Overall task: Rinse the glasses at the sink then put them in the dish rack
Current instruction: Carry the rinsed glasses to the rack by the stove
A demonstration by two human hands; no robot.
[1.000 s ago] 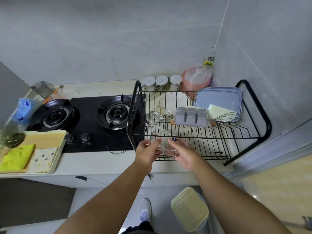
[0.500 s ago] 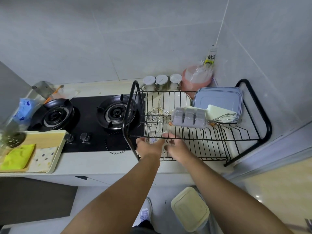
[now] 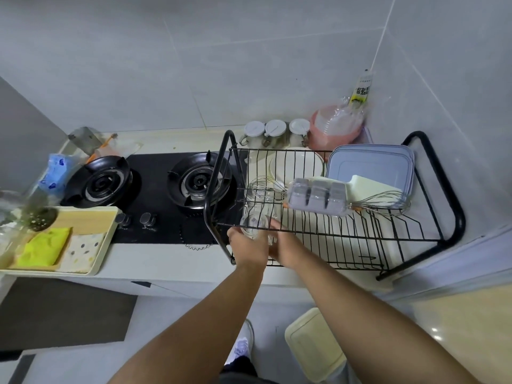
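Glass (image 3: 252, 222): clear, tilted, at the front-left corner of the dish rack (image 3: 460, 220), level with its front rail.
Left hand (image 3: 245, 245): fingers curled round the glass from the left.
Right hand (image 3: 286, 246): grasps the same glass from the right.
Second glass (image 3: 263, 199): in the rack, just behind.
Also in the rack: wire whisk (image 3: 385, 200), grey moulded tray (image 3: 318, 196), white plates (image 3: 297, 164), blue lids (image 3: 371, 164).
Rack stands on the table (image 3: 166, 261), beside a black gas hob (image 3: 155, 189).
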